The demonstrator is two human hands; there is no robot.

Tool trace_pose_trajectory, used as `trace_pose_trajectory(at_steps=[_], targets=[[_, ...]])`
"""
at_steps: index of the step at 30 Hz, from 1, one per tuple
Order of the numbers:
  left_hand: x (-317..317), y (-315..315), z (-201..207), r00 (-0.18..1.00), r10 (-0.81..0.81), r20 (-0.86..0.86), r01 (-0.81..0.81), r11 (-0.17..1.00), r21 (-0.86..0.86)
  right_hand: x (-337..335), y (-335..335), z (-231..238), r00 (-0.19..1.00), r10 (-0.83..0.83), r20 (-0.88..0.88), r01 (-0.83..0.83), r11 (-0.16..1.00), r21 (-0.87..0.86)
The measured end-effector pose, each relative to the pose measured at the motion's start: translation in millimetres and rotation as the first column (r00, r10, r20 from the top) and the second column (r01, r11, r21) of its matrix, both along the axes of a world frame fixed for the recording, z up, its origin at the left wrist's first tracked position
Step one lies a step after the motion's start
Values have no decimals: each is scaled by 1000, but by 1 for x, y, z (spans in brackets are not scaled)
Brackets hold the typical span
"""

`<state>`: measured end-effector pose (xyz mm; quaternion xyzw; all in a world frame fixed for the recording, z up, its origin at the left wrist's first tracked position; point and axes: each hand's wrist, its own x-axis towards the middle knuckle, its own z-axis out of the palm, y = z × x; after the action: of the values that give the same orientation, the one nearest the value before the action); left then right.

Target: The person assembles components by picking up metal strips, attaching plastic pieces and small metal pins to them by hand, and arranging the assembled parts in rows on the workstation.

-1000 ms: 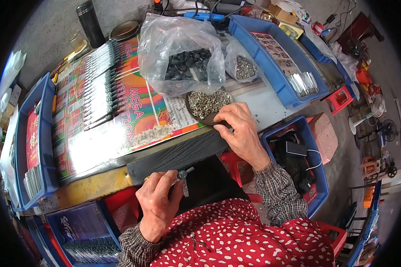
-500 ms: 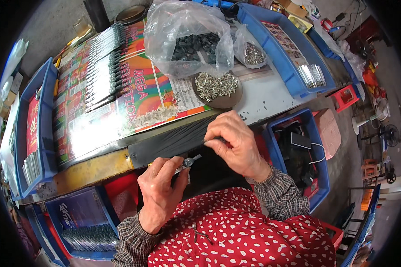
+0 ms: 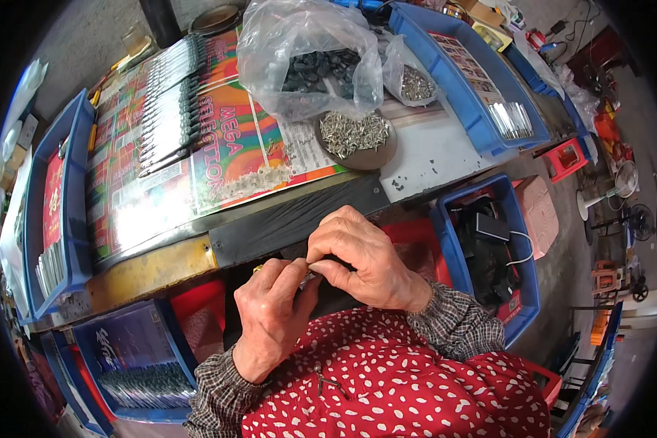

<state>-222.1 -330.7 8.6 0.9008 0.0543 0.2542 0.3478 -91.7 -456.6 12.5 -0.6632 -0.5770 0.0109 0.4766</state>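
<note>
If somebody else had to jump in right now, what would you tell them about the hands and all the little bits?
Left hand: closed around a small slim part, mostly hidden by the fingers.
Right hand: fingertips pinched against the left hand's, working on the same small part; what it grips is too small to tell.
Both hands are at the near table edge, by the black strip.
Supplies: round dish of small metal pieces, clear bag of dark parts, smaller bag of metal bits.
Done: rows of slim pieces lie on the colourful sheet.
Left: the dish and bags still hold plenty.

Workbench [image 3: 431,157]: colourful printed sheet [image 3: 219,146], round dish of metal bits [image 3: 356,137], clear plastic bags [image 3: 306,58].
</note>
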Motion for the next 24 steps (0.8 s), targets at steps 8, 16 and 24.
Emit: trace_pose_trajectory(at_steps=[8,16,24], targets=[[-1,2,9,996,-3,-88,-10,988,-156,1,-9,4,998,-1,-57,0,1000,-14],[-3,0,4,998,12,-67,-20,992,-127,-5,-9,-3,996,-33,88,29,999,41],[-1,4,-2,1000,-1,10,1,1000,2,-15,-14,-7,879,-94,468,82,996,45]])
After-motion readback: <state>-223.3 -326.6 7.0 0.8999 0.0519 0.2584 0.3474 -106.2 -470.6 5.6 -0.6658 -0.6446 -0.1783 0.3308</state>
